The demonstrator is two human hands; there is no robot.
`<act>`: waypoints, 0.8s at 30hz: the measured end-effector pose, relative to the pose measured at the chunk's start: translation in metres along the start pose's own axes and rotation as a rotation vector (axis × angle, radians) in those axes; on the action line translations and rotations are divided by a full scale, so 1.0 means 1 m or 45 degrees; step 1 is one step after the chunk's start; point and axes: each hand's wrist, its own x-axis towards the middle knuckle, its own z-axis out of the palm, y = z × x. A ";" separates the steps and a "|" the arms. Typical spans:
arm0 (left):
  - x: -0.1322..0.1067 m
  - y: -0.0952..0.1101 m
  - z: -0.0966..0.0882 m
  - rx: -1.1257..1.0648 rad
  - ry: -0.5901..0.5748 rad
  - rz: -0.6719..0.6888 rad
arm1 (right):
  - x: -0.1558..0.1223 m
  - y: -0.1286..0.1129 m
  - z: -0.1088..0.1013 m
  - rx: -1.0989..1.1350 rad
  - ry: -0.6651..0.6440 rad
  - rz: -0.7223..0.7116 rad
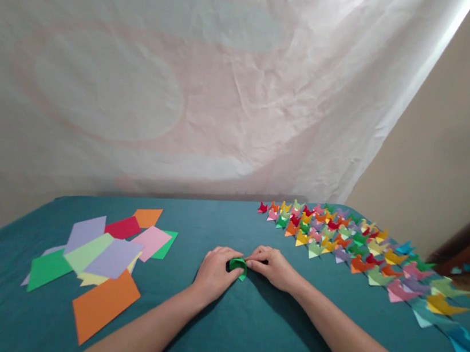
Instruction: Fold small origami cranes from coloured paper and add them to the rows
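A small green piece of folded paper (237,265) is between my hands at the middle of the table. It looks curled, and its exact fold is partly hidden by the fingers. My left hand (217,272) wraps round it from the left, with the thumb across its front. From the right, my right hand (270,266) pinches at the paper's edge with thumb and forefinger pressed together.
On the left lie overlapping loose coloured sheets, among them an orange sheet (105,308) and a green sheet (49,271). Rows of small folded paper birds (331,235) stand on the right. A teal cloth (205,339) covers the table; a pale hanging sheet (164,86) rises behind.
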 end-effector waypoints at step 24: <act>0.000 0.000 -0.002 -0.164 -0.003 -0.089 | 0.001 -0.009 0.012 -0.181 0.160 0.222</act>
